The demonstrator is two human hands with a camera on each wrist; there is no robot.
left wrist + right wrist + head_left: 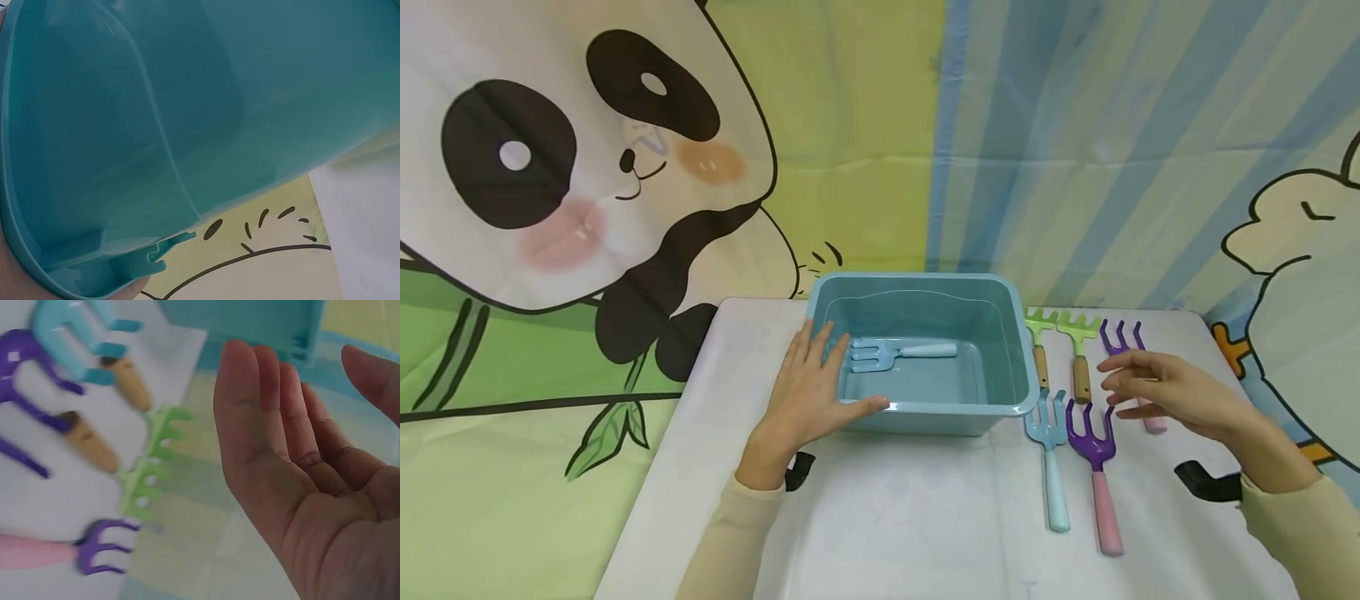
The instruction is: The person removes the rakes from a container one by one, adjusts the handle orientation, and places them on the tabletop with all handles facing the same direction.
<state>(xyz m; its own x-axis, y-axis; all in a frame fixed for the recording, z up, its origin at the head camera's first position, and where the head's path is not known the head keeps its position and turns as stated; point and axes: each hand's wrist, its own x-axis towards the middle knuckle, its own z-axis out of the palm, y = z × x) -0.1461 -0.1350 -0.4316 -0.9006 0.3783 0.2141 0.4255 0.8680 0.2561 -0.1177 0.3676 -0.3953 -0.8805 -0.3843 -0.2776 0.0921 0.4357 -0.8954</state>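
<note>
With fingers spread and thumb stretched along the front rim, my left hand [811,387] rests on the near left corner of a teal plastic bin [917,408]. A light blue garden hand fork [904,354] lies inside the bin, its tines to the left. My right hand [1168,392], fingers loosely bent and holding nothing, hovers at the right over a purple fork [103,547] with a pink handle. Left of this hand is a larger purple fork [1092,450] with a pink handle, and a second light blue fork [1051,467] lies beside that.
Two green hand rakes [1078,333] with wooden handles lie right of the bin, towards the back of the white table [925,525]. Behind it hangs a printed curtain [865,167] with a panda and stripes.
</note>
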